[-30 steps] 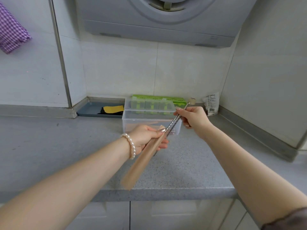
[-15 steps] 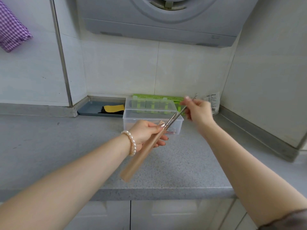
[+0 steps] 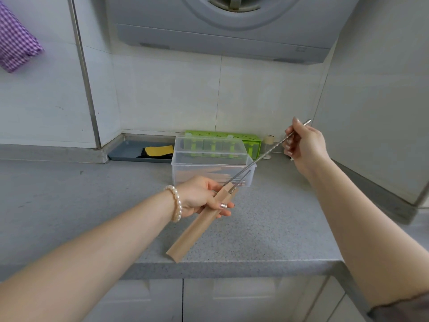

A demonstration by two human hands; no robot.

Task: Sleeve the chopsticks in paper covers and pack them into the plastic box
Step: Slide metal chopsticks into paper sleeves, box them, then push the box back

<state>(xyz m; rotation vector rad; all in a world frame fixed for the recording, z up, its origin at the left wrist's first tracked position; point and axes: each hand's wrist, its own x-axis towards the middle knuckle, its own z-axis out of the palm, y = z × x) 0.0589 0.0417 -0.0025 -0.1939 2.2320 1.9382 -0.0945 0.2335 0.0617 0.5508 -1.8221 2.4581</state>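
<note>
My left hand (image 3: 201, 196) grips a tan paper cover (image 3: 199, 225) that slants down toward the counter's front edge. One metal chopstick (image 3: 242, 180) sits in the cover with a short end sticking out of its mouth. My right hand (image 3: 304, 145) pinches the far end of a second metal chopstick (image 3: 267, 155), held high and to the right, its near tip at the cover's mouth. Behind them on the counter stands the clear plastic box (image 3: 248, 173) with its lid raised (image 3: 209, 147).
A green perforated holder (image 3: 251, 141) stands behind the box, beside a small jar (image 3: 268, 145). A grey tray (image 3: 130, 151) with a yellow and black item lies in the back corner. A purple checked cloth (image 3: 16, 47) hangs at upper left. A grey appliance (image 3: 227, 29) hangs overhead.
My right hand has moved up and to the right, drawing one chopstick further out of the cover. The left hand and cover have barely moved.
</note>
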